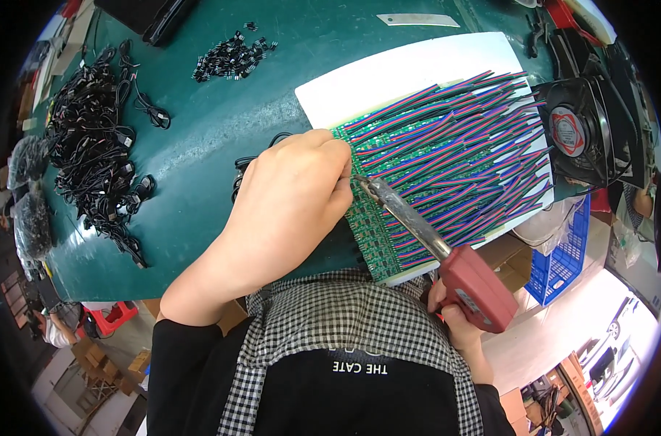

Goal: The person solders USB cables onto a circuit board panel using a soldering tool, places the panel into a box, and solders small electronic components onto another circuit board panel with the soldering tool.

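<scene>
A panel of green circuit boards (372,240) lies on a white board (410,69), with rows of thin multicoloured wires (447,156) running off to the right. My left hand (294,189) is closed in a pinch at the panel's left edge; its fingertips hide what they hold. Behind that hand a looped black cable (242,166) shows in part. My right hand (457,323) grips the red handle of a soldering iron (479,287). The metal tip points up and left, meeting the boards' edge close to my left fingertips.
A heap of black cables (91,138) covers the green table's left side. Small black parts (232,57) are piled at the back, near a metal strip (418,19). On the right stands a black fan (577,131), with a blue crate (563,251) below the table edge.
</scene>
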`<state>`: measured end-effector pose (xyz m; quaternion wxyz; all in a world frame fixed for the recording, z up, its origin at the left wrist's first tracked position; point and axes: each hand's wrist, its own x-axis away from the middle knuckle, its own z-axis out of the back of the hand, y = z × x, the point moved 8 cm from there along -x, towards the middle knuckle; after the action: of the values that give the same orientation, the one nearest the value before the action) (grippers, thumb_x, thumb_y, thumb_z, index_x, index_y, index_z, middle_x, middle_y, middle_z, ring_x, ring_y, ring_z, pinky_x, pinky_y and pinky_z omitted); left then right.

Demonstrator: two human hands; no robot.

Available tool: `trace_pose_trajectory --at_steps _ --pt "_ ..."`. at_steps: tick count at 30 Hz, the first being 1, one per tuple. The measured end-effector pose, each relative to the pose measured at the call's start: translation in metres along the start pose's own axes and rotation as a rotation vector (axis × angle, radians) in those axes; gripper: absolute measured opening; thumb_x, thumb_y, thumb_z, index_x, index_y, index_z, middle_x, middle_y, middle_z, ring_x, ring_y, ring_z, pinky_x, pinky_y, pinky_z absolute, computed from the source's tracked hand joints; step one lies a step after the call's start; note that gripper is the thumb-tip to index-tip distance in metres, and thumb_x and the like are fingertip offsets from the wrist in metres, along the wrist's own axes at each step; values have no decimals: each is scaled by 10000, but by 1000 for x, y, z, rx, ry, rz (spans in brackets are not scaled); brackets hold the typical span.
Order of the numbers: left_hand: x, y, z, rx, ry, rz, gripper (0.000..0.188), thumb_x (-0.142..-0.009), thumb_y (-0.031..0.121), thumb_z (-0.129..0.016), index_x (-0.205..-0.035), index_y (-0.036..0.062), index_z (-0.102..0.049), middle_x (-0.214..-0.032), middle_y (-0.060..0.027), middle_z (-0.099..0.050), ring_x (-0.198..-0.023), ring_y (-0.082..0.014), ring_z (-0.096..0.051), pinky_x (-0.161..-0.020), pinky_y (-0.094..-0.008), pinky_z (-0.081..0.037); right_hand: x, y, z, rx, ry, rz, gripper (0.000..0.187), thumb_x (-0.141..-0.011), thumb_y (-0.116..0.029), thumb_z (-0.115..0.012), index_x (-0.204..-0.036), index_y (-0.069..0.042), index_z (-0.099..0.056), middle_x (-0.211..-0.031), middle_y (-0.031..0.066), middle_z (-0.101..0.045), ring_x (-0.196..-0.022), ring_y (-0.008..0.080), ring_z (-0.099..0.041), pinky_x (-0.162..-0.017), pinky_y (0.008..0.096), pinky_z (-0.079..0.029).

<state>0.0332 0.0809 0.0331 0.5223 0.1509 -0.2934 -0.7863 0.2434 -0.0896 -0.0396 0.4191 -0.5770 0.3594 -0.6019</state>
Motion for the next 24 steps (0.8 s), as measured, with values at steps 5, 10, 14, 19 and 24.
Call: trace_pose_trajectory --at_steps 5,10,14,19,24 --pt "-1 2 1 -28 2 -38 87 -702 -2 -598 -751 -10 -526 -720 -134 -535 -654 -284 -557 -575 -359 -442 -2 -8 1 212 60 52 484 -680 -102 -762 -1116 6 -584 -968 86 -653 -783 171 -634 -710 272 -510" --pt "0 3 -1 -45 -11 -41 82 -707 5 -592 -748 -8 -522 -718 -143 -533 -675 -308 -559 -588 -385 -443 -5 -28 -6 -393 59 38 538 -724 -199 -750 -1184 -15 -539 -957 78 -654 -677 171 -593 -597 266 -471" --pt "2 5 0 -55 -10 -34 73 -713 25 -588 -753 0 -532 -731 -162 -538 -712 -351 -557 -642 -435 -453 -6 -41 -8 -233 138 48 716 -758 -486 -696 -1150 65 -458 -922 108 -564 -552 143 -503 -493 253 -383" --pt "10 7 16 -119 52 -155 85 -743 87 -615 -783 27 -571 -859 -113 -540 -857 -307 -544 -685 -422 -461 -7 -43 0 -286 240 167 586 -777 -403 -666 -1108 42 -476 -973 96 -536 -584 151 -511 -535 255 -389" --pt "12 -107 122 -163 723 178 201 -806 158 -624 -935 4 -630 -845 -115 -633 -800 -230 -610 -735 -334 -478 -7 -42 4 -278 251 217 612 -801 -435 -664 -1134 31 -448 -1024 112 -531 -599 163 -520 -501 247 -391"
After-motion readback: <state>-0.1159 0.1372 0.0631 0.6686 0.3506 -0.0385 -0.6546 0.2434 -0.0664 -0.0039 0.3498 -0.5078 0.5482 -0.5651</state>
